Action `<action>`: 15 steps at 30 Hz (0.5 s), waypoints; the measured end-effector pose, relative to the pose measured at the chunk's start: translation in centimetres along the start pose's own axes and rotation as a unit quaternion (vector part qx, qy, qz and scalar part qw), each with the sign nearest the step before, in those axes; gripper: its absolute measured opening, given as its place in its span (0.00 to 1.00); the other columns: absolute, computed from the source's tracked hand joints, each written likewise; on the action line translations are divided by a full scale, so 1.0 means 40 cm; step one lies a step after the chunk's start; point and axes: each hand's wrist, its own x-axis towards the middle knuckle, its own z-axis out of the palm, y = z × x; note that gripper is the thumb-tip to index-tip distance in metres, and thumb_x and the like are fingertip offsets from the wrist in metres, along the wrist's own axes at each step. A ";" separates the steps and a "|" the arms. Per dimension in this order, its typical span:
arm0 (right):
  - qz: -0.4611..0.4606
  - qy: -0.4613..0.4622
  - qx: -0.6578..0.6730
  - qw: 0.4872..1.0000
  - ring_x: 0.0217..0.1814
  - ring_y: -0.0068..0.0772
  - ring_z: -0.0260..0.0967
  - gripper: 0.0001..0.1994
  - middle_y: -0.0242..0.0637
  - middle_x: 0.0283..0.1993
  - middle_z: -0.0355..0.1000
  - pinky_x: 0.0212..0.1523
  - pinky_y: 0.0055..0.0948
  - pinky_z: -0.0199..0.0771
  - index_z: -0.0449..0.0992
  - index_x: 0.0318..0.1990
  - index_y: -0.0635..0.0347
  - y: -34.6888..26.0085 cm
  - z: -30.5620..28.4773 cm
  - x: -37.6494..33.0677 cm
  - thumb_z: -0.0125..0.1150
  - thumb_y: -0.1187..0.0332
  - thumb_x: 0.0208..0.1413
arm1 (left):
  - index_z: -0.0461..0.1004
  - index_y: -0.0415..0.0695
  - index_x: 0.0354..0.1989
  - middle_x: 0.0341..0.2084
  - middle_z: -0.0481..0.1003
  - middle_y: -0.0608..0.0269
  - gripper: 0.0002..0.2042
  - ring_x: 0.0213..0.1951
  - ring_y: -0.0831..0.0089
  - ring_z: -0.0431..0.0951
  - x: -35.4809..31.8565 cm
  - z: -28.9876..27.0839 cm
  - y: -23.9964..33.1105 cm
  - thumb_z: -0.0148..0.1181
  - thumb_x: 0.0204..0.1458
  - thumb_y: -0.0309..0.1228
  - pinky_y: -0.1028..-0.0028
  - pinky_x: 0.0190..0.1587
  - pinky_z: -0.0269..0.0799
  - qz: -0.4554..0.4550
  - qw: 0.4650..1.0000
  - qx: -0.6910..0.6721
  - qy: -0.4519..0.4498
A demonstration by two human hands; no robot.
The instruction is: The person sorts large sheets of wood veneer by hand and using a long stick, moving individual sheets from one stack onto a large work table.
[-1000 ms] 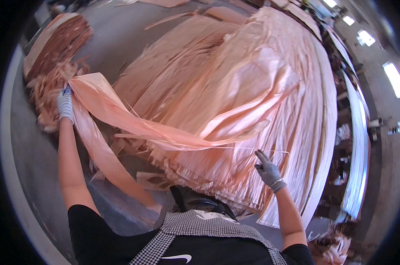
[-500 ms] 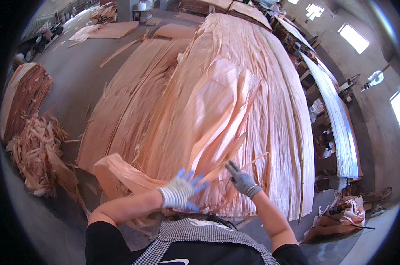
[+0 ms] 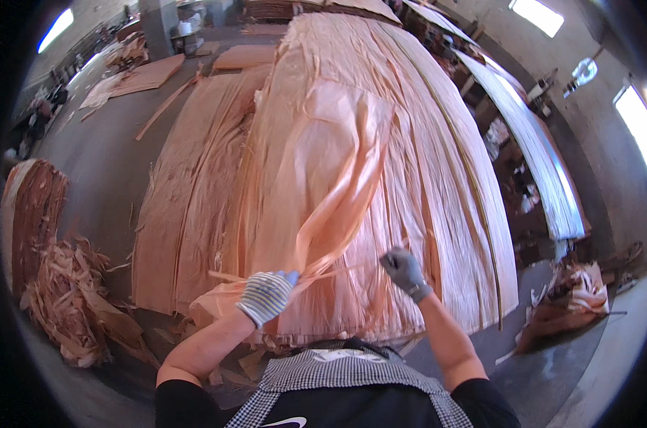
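Observation:
My left hand, in a striped white glove with blue fingertips, is closed around gathered wood veneer near the stack's front edge. A narrow veneer strip sticks out past its fingers to the right. From there a loose, folded veneer sheet runs up over the broad stack of pinkish veneer. My right hand, in a grey glove, is curled into a fist above the stack, to the right of the strip's end and apart from it. Whatever its fingers hold, if anything, is hidden.
A second veneer stack lies along the left. Crumpled veneer scraps heap beside an upright bundle at far left. A thin pole lies lengthwise on the main stack. At right stand a long pale-topped bench and another scrap pile.
My left hand went from spread fingers to a grip on the veneer, slightly to the left. My right hand curled from extended fingers into a fist. The whole view has shifted a little.

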 end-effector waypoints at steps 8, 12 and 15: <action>0.277 0.266 0.040 0.923 0.16 0.22 0.61 0.10 0.29 0.18 0.66 0.20 0.27 0.64 0.77 0.38 0.60 0.413 -0.161 -0.138 0.54 0.64 0.55 | 0.70 0.43 0.27 0.19 0.71 0.54 0.09 0.22 0.67 0.68 -0.041 -0.198 -0.298 0.50 0.55 0.35 0.67 0.28 0.67 -0.313 0.917 -0.128 0.212; 0.216 0.242 0.072 0.943 0.34 0.37 0.71 0.17 0.47 0.39 0.73 0.36 0.33 0.70 0.69 0.52 0.60 0.323 -0.106 -0.163 0.53 0.71 0.53 | 0.75 0.40 0.33 0.29 0.75 0.63 0.13 0.32 0.72 0.74 -0.086 -0.185 -0.698 0.51 0.55 0.39 0.75 0.37 0.72 -0.289 0.609 -0.664 0.322; 0.304 0.224 0.023 0.926 0.39 0.47 0.71 0.19 0.50 0.41 0.72 0.39 0.38 0.70 0.67 0.54 0.59 0.302 -0.109 -0.278 0.54 0.67 0.53 | 0.71 0.39 0.39 0.34 0.73 0.60 0.14 0.35 0.69 0.73 -0.162 -0.200 -0.753 0.52 0.54 0.38 0.73 0.40 0.70 -0.321 0.594 -0.642 0.363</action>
